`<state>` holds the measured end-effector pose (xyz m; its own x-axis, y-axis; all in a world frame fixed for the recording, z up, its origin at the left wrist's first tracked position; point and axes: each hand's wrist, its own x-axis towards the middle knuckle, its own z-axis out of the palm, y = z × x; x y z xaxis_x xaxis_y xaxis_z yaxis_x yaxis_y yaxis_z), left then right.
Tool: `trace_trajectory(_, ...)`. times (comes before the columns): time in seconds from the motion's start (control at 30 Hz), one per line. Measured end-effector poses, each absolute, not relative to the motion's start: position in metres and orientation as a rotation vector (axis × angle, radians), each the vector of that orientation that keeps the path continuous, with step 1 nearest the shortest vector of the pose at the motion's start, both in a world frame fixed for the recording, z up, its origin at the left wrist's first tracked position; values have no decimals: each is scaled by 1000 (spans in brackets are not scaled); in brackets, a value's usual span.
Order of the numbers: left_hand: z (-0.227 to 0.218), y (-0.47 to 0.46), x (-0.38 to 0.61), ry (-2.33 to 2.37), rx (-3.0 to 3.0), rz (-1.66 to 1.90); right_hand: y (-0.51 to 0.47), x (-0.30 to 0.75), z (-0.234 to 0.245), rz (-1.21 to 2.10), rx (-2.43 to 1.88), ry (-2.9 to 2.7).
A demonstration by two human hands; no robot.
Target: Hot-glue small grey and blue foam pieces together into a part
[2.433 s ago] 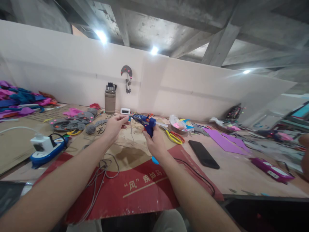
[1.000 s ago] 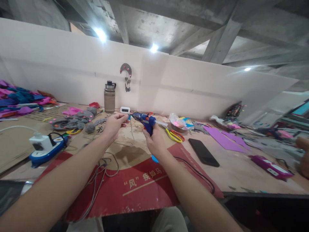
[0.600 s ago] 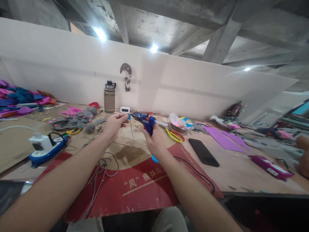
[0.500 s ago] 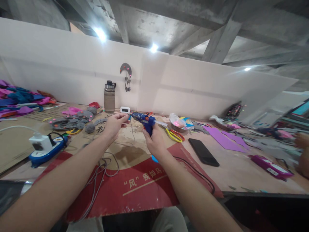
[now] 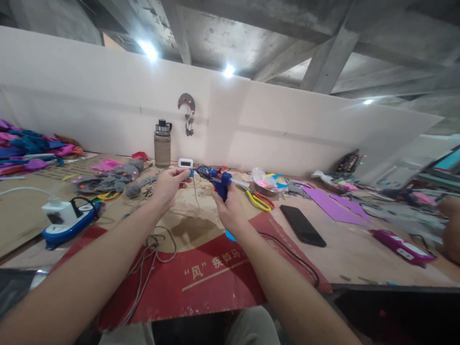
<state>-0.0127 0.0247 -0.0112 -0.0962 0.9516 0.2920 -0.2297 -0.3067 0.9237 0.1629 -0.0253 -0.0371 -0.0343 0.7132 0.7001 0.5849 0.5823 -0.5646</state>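
- Differs barely from earlier frame.
- Clamps glue gun in right hand, at eleven o'clock.
- Pinches blue piece in left hand, at two o'clock.

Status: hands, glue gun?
Right hand holds blue glue gun. Left hand pinches small blue piece by the nozzle; contact unclear. Gray string dangles below.

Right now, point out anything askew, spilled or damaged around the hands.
The grey cord lies loosely tangled on the red cardboard instead of neatly coiled. The blue glue gun in the right hand looks dark and ragged toward its front, though blurred. No spill is clear.
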Motion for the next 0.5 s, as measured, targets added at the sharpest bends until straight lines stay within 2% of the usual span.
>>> trace_trajectory(0.5, -11, 26, -15, 893, 1167, 1602, -26, 162, -38, 130, -1094, -1725)
